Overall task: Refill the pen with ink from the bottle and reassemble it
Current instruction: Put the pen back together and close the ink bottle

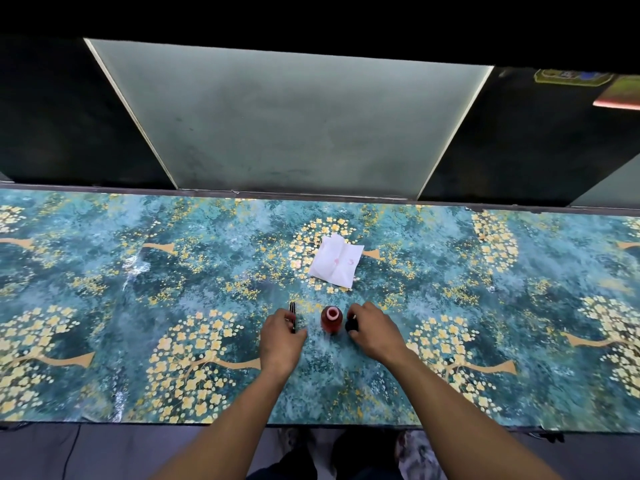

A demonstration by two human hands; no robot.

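A small bottle of red ink stands uncapped on the table between my hands, its pale mouth facing up. My left hand rests just left of it with the fingers curled on a black pen that lies on the cloth, pointing away from me. Just right of the bottle, my right hand has its fingers closed on a black bottle cap, which sits low against the table. Most of the pen's near end is hidden under my left fingers.
A white tissue with faint pink stains lies further back, behind the bottle. The table carries a teal cloth with yellow flower trees. A frosted panel rises behind the far edge. The near table edge runs below my forearms.
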